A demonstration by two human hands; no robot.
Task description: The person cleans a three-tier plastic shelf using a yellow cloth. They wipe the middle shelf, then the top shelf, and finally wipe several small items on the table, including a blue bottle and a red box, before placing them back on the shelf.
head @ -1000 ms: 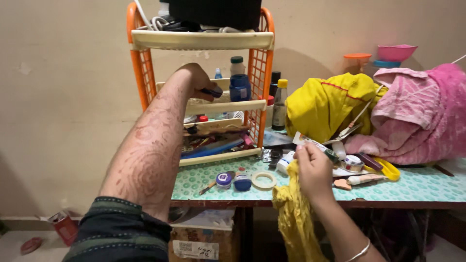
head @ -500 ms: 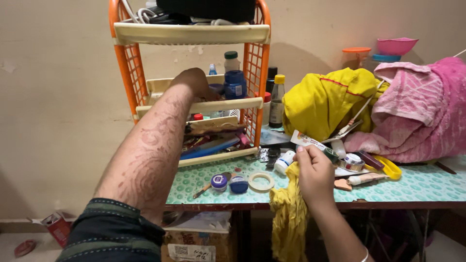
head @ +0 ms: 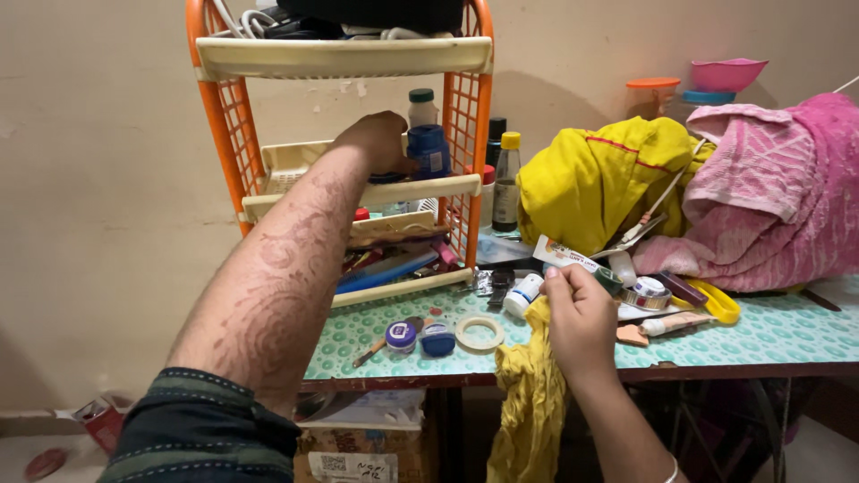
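Note:
My left hand (head: 380, 143) reaches into the middle shelf of an orange and cream plastic rack (head: 470, 125). Its fingers are curled over a small dark blue container (head: 387, 177), right beside a taller blue jar (head: 430, 150). My right hand (head: 580, 315) is at the table's front edge, closed on a yellow cloth (head: 530, 394) that hangs down past the edge. Its fingertips touch a white tube with a green cap (head: 569, 257); whether they grip the tube I cannot tell.
The green patterned table (head: 769, 335) carries a tape roll (head: 479, 334), two small blue jars (head: 419, 338), a white bottle (head: 522, 294), yellow-handled scissors (head: 716, 306), a yellow garment heap (head: 595, 183) and a pink towel (head: 769, 206). Bottles (head: 506, 179) stand by the rack. A cardboard box (head: 358, 438) sits underneath.
My left hand has stayed on the middle shelf with the small blue container, moving slightly toward the blue jar. The view has shifted a little. My right hand has kept still.

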